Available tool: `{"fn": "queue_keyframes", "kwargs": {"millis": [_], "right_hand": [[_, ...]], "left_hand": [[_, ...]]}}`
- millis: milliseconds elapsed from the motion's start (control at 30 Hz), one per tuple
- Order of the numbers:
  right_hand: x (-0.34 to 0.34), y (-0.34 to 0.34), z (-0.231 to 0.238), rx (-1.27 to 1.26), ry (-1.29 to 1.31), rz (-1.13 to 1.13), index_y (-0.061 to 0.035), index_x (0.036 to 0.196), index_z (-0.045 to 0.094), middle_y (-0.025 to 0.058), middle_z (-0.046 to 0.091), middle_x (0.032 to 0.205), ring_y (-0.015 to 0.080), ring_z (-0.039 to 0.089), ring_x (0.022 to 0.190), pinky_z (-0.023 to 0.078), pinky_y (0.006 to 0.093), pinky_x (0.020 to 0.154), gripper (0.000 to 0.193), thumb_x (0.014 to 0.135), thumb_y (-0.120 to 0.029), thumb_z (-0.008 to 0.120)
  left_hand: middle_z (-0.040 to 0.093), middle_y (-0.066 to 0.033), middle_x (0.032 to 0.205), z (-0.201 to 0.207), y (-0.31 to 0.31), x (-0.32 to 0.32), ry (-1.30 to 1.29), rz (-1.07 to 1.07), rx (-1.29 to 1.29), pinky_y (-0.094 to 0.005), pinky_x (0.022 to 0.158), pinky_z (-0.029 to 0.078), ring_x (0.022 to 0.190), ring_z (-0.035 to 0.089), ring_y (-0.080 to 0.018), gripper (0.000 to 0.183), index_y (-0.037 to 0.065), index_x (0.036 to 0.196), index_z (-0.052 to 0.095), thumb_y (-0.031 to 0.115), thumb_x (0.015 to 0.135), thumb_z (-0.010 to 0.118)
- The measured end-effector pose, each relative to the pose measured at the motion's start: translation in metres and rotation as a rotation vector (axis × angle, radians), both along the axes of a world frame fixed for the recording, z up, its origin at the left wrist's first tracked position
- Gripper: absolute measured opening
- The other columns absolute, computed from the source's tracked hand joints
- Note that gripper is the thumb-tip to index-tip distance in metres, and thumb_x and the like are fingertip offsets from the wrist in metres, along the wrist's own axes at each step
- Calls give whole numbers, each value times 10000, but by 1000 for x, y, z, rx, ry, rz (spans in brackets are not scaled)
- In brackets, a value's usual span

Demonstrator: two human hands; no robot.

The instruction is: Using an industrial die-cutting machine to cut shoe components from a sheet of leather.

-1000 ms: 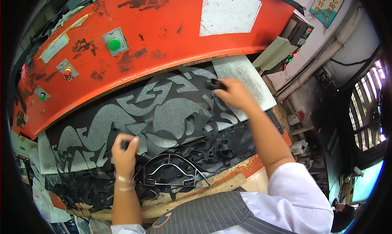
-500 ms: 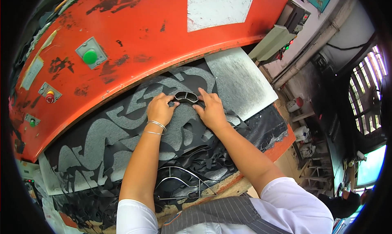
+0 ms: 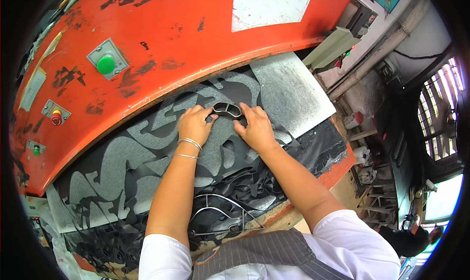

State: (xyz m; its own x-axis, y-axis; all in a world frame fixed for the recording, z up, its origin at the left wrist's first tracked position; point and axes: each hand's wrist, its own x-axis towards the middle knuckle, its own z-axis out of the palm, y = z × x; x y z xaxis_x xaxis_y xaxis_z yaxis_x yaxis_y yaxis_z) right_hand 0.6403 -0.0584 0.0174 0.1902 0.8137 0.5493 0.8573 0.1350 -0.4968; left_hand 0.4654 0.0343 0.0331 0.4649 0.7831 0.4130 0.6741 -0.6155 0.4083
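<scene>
- Cutter, a small, kidney-shaped metal band, sits just above the middle of the frame, between my two hands, over the dark sheet.
- Its long axis runs roughly left to right across the frame, the right end a little lower, so one end faces each hand.
- My left hand is at its left end, index finger and thumb seemingly touching the wall; from those fingertips the band lies to the right.
- My right hand is at the other end: the index fingertip appears to meet the wall, while the thumb sits lower, apart from the finger. From here the band lies to the left.
- Neither hand is clearly nearer. My fingers are bent, neither fist closed; whether they grip the band or only steady it, I cannot tell.
- The band is open on top, with a crossbar parting its inside into compartments; I make out nothing lying in them.
- A larger metal frame rests near the lower centre, beside dark scraps and well apart from my fingertips.
- A pale board shows at upper right of centre, under the red machine.
- Toward the right edge stands a white tub with a red lid; its contents are hidden.
</scene>
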Motion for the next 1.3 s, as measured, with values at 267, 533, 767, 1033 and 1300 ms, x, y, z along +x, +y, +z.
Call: {"fn": "queue_keyframes", "kwargs": {"millis": [267,533,767,1033,1300], "right_hand": [[-9,-36,42,184,-20,-11,-24,1228,562,144,632,1028,342,543,973,438,416,869,611,731,-294,791],[-149,-32,119,86,299,328,-51,1184,564,141,666,944,316,638,905,510,407,779,502,831,-378,710],[-236,4,168,267,365,301,-50,1008,479,111,624,736,266,627,652,479,382,576,336,868,-274,687],[-175,-109,90,-73,316,360,-72,1034,518,139,664,817,358,650,762,503,448,642,334,890,-353,628],[-189,-154,46,-265,235,466,-57,906,592,162,658,819,385,639,766,502,467,659,282,930,-337,565]], "left_hand": [[682,-143,966,33,-36,-115,-505,136,-259,-342,824,483,932,647,-282,204,39,992,668,219,897,647],[524,-191,1365,84,-65,-412,-690,923,331,-370,1046,388,1245,520,-287,539,-27,1348,485,371,985,506],[390,-194,1480,118,-108,-550,-421,920,352,-344,1108,269,1373,368,-285,569,17,1446,371,354,1000,476],[600,-82,653,76,-316,-358,-246,450,-550,-317,490,461,515,595,-185,290,46,766,576,296,907,616],[595,-150,784,14,-402,-271,49,364,-275,-445,766,404,787,546,-365,135,36,816,637,170,819,632]]}}
